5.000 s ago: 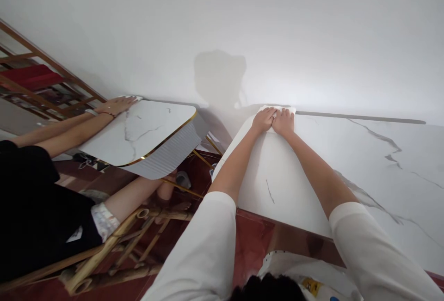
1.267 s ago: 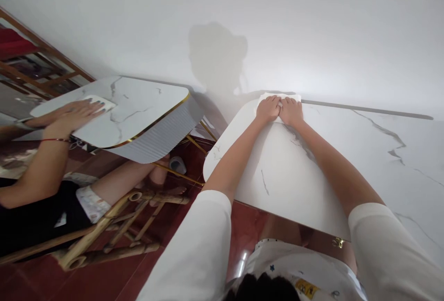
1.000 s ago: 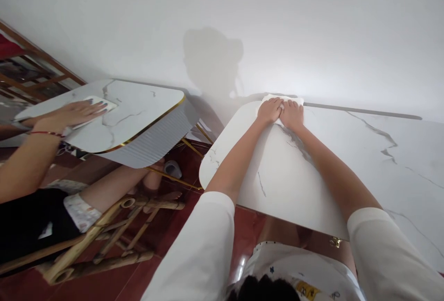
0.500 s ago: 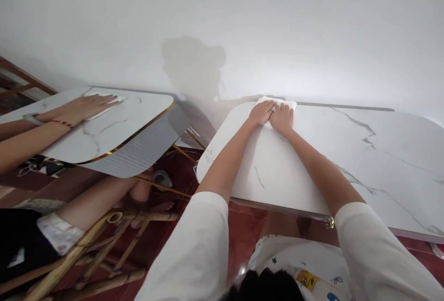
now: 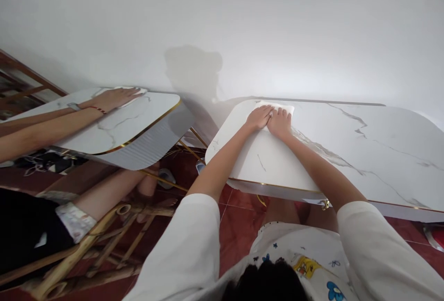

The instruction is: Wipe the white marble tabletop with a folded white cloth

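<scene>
Side by side, my left hand [image 5: 258, 117] and my right hand [image 5: 280, 122] press flat on a folded white cloth [image 5: 277, 107]. The cloth lies near the far left corner of a white marble-patterned table [image 5: 364, 148] with a gold rim, close to the white wall. Both arms reach forward over the tabletop in white sleeves. Most of the cloth is hidden under my fingers.
To the left stands a smaller marble-patterned table [image 5: 138, 125] with a gold edge. Another person's hand [image 5: 116, 97] presses a white cloth there; that person sits on a bamboo chair [image 5: 104, 241]. A red tiled floor [image 5: 236, 213] shows between the tables.
My hands have drawn the cloth slightly back toward me from the wall edge. The other person's hand has slid right across the small table. The view has tilted down.
</scene>
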The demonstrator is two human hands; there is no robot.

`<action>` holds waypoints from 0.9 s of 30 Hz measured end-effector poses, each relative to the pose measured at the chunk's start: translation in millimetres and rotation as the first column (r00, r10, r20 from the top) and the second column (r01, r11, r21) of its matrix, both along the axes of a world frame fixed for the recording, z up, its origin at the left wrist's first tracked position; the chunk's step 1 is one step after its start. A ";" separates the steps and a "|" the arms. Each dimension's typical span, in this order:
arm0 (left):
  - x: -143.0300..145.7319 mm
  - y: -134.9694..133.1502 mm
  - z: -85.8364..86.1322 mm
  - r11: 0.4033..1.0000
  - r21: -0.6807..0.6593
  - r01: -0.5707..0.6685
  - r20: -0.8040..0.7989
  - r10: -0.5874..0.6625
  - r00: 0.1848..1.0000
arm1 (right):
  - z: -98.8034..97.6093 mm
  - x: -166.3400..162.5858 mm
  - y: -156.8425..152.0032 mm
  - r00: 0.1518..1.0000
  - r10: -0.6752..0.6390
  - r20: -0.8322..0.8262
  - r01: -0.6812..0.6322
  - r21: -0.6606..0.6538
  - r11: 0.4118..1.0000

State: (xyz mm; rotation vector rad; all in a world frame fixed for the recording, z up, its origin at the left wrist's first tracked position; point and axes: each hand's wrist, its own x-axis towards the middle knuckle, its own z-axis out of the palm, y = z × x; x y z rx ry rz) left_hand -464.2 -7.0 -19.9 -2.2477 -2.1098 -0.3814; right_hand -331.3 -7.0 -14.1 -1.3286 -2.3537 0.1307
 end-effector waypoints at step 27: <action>66.7 -195.8 5.2 0.995 -0.013 -0.101 -0.050 0.100 0.994 | 8.6 69.2 -167.8 0.983 0.171 0.060 -0.163 -0.118 0.980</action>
